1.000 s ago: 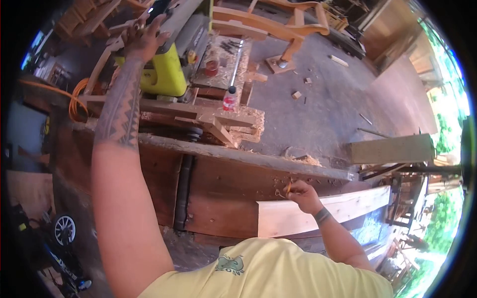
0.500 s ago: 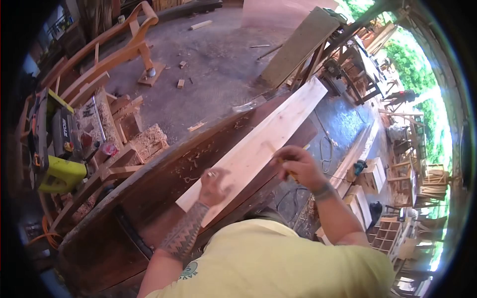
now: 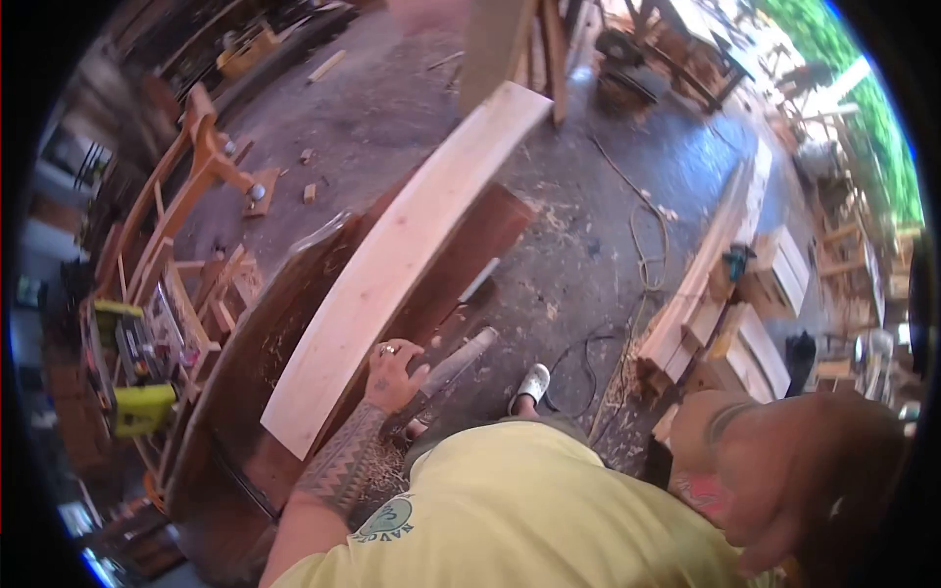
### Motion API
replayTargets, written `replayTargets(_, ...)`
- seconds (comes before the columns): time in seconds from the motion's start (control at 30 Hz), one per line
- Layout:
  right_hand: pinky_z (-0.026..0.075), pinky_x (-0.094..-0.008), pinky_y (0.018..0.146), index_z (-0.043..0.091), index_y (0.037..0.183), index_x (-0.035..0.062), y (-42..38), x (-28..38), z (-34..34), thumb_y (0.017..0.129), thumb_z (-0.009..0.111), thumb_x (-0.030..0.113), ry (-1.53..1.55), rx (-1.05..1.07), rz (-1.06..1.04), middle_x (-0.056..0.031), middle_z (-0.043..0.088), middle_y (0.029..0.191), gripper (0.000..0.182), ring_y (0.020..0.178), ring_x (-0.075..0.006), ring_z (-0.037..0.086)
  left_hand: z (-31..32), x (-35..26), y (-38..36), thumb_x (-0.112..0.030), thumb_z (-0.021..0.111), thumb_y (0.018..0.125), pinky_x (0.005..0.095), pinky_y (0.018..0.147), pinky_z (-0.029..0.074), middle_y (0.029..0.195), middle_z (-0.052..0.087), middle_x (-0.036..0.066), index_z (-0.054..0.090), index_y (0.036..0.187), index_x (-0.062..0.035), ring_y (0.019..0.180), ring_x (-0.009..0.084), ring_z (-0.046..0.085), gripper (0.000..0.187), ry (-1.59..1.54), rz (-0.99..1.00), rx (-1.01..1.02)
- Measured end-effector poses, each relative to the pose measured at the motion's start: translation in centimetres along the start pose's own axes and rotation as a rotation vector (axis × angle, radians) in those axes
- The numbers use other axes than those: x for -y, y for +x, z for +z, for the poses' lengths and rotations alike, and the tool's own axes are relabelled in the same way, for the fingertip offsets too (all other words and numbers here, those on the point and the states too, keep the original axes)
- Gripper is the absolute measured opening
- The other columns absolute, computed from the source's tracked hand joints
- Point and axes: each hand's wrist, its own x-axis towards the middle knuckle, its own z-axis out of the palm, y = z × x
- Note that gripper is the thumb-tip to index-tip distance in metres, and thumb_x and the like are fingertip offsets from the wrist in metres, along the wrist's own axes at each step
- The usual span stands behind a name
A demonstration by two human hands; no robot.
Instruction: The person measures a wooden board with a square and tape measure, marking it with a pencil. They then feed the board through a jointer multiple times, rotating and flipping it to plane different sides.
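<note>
A long pale wooden board [image 3: 402, 260] lies lengthwise on a dark brown wooden bench [image 3: 480, 230]. My left hand [image 3: 394, 380] is at the board's near right edge, fingers spread and a ring on one of them, with nothing in its grasp. Raised close to the camera at lower right, my right hand [image 3: 809, 485] is large and smeared by motion. Its fingers do not show clearly, and I cannot tell whether it holds anything.
A chair-like wooden frame [image 3: 201, 181] and a yellow-green power tool [image 3: 145, 410] are on the left. To the right are stacked long boards [image 3: 701, 274], drawer-like boxes [image 3: 774, 274] and a cord [image 3: 642, 235] on the floor. My shoe [image 3: 532, 384] stands near the bench.
My right hand has left the board's side, where it held a thin yellow pencil-like stick, and come up near the camera. My left hand has shifted to the board's right edge. The view has turned.
</note>
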Motion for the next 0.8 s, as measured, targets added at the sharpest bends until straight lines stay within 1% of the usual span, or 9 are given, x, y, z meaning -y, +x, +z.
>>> replayTargets(0.07, 0.051, -0.0427, 0.047, 0.069, 0.085, -0.0028, -1.0, 5.1, -0.2, 0.097, 0.061, 0.003, -0.081, -0.068, -0.040, -0.0202, 0.068, 0.083, 0.015, 0.059, -0.0340, 0.068, 2.2, -3.5, 3.4, -0.029, 0.080, 0.088, 0.0522, 0.113, 0.042, 0.127, 0.066, 0.009, 0.073, 0.118, -0.0147, 0.127, 0.0373, 0.055, 0.035, -0.070, 0.100, 0.013)
replayTargets(0.1, 0.049, -0.0370, 0.048, 0.068, 0.086, -0.0014, -1.2, 8.6, 1.1, 0.095, 0.064, 0.000, -0.221, -0.146, 0.015, -0.0162, 0.066, 0.083, 0.010, 0.064, -0.0269, 0.068, 2.5, -5.7, 4.9, -0.029, 0.080, 0.088, 0.0521, 0.113, 0.042, 0.127, 0.066, 0.009, 0.073, 0.119, -0.0152, 0.127, 0.0371, 0.055, 0.034, -0.029, 0.156, 0.046)
replayTargets(0.17, 0.046, -0.0312, 0.050, 0.065, 0.084, 0.0009, -1.5, 12.7, 1.7, 0.092, 0.066, -0.004, -0.328, -0.204, 0.060, -0.0118, 0.063, 0.082, 0.009, 0.068, -0.0196, 0.067, 2.6, -9.5, 6.7, -0.029, 0.080, 0.088, 0.0520, 0.113, 0.042, 0.128, 0.066, 0.009, 0.073, 0.119, -0.0162, 0.127, 0.0368, 0.055, 0.034, 0.052, 0.249, 0.132)
replayTargets(0.3, 0.046, -0.0312, 0.054, 0.065, 0.086, 0.0029, -1.3, 16.8, -0.5, 0.091, 0.067, -0.003, -0.315, -0.123, 0.028, -0.0105, 0.061, 0.082, 0.008, 0.071, -0.0191, 0.066, 4.7, -11.4, 10.5, -0.030, 0.079, 0.089, 0.0506, 0.114, 0.041, 0.124, 0.067, 0.009, 0.074, 0.115, -0.0158, 0.125, 0.0354, 0.058, 0.030, 0.003, 0.193, 0.202)
replayTargets(0.4, 0.048, -0.0315, 0.060, 0.066, 0.092, 0.0033, 0.0, 17.7, -3.6, 0.091, 0.071, 0.003, -0.362, -0.076, 0.067, -0.0100, 0.063, 0.087, 0.005, 0.075, -0.0192, 0.067, 5.9, -11.6, 12.3, -0.030, 0.079, 0.089, 0.0508, 0.114, 0.042, 0.121, 0.068, 0.009, 0.074, 0.114, -0.0142, 0.122, 0.0349, 0.061, 0.029, -0.057, 0.193, 0.157)
replayTargets(0.53, 0.050, -0.0320, 0.068, 0.068, 0.100, 0.0039, 2.6, 18.4, -8.9, 0.091, 0.075, 0.010, -0.403, -0.008, 0.112, -0.0092, 0.066, 0.092, 0.013, 0.081, -0.0192, 0.067, 7.4, -12.5, 15.0, -0.028, 0.079, 0.089, 0.0499, 0.109, 0.045, 0.120, 0.069, 0.010, 0.074, 0.112, -0.0127, 0.121, 0.0324, 0.063, 0.028, -0.171, 0.171, 0.100)
replayTargets(0.63, 0.051, -0.0323, 0.075, 0.069, 0.106, 0.0043, 4.0, 18.4, -14.7, 0.091, 0.079, 0.015, -0.489, 0.027, 0.129, -0.0087, 0.067, 0.097, 0.021, 0.086, -0.0192, 0.068, 9.0, -12.9, 18.8, -0.027, 0.080, 0.089, 0.0488, 0.104, 0.049, 0.119, 0.070, 0.011, 0.075, 0.110, -0.0113, 0.120, 0.0317, 0.063, 0.027, -0.265, 0.253, 0.107)
replayTargets(0.7, 0.052, -0.0325, 0.079, 0.070, 0.110, 0.0046, 4.1, 17.2, -20.3, 0.091, 0.081, 0.019, -0.587, -0.014, 0.152, -0.0083, 0.069, 0.100, 0.026, 0.089, -0.0192, 0.068, 8.8, -13.2, 22.2, -0.028, 0.081, 0.089, 0.0464, 0.103, 0.050, 0.117, 0.070, 0.011, 0.076, 0.108, -0.0105, 0.116, 0.0309, 0.065, 0.027, -0.275, 0.338, 0.072)
replayTargets(0.8, 0.054, -0.0329, 0.085, 0.071, 0.116, 0.0050, 2.4, 11.7, -31.9, 0.091, 0.085, 0.024, -0.771, -0.233, 0.360, -0.0077, 0.071, 0.104, 0.034, 0.094, -0.0192, 0.068, 6.1, -14.8, 26.3, -0.029, 0.081, 0.089, 0.0456, 0.104, 0.051, 0.113, 0.071, 0.012, 0.076, 0.108, -0.0094, 0.113, 0.0314, 0.067, 0.028, -0.330, 0.228, 0.033)
